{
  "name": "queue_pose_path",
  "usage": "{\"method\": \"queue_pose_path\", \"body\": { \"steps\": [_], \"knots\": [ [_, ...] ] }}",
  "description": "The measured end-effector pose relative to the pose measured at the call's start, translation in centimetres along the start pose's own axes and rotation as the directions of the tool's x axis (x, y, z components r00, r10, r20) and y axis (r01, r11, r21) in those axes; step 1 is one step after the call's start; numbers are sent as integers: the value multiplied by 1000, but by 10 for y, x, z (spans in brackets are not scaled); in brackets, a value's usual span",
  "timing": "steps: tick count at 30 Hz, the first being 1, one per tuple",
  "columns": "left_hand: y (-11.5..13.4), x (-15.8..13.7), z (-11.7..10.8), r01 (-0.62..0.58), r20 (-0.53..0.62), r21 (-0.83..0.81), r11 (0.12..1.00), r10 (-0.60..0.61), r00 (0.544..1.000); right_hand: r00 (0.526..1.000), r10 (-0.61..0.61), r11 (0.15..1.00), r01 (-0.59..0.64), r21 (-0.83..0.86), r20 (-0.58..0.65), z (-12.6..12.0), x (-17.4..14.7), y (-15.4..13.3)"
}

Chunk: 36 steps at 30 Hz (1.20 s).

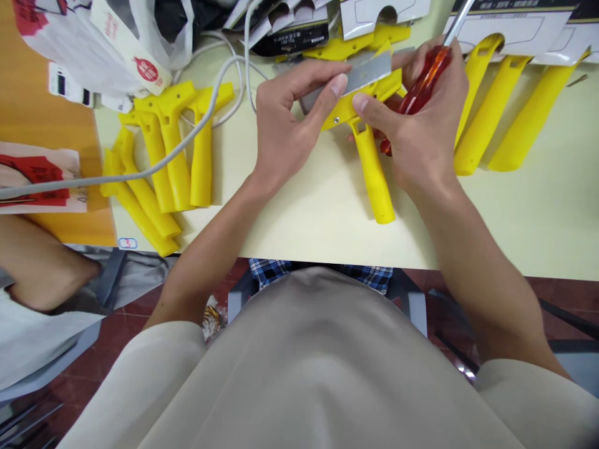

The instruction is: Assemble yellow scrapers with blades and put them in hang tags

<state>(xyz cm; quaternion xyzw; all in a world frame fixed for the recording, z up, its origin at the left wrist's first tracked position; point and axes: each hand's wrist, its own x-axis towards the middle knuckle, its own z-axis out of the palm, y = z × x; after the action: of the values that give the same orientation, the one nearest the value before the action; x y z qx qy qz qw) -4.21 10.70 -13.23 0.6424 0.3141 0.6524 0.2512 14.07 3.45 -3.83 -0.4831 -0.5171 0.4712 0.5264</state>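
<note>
Between my hands, over the table, is a yellow plastic scraper (374,178) with its handle pointing down toward me. A flat grey metal blade (369,72) lies along its head, and a small screw shows near the head's left end. My left hand (285,125) pinches the blade and the left end of the head between thumb and fingers. My right hand (428,131) presses its thumb on the head, its other fingers partly hidden behind. Tucked in that same hand is a screwdriver (427,78) with a clear red handle, its shaft pointing up and away.
Several yellow handles (175,149) lie on the table (299,224) at left, crossed by a grey cable (187,138). More yellow handles (491,115) lie at right, beside printed boxes (519,31). A plastic bag (126,43) is at far left. Another person's arm (42,268) rests below it.
</note>
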Motion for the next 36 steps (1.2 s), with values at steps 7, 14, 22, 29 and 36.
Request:
{"method": "queue_pose_path", "body": {
  "steps": [7,14,22,29,36],
  "knots": [
    [89,9,-10,205,228,67,976,-215,950,999,-45,999,45,18,-13,8,-8,-15],
    [124,18,-21,180,300,188,966,-231,926,999,-27,998,28,56,-26,1,-3,-4],
    [122,19,-22,184,327,145,972,-222,918,1000,1,995,-1,96,1,2,-7,-13],
    [127,23,-19,153,308,271,950,-236,922,1000,-14,996,16,85,-26,3,-9,-17],
    [116,15,-23,16,294,109,994,-48,955,1000,16,991,-17,135,4,2,-8,-15]
  ]
}}
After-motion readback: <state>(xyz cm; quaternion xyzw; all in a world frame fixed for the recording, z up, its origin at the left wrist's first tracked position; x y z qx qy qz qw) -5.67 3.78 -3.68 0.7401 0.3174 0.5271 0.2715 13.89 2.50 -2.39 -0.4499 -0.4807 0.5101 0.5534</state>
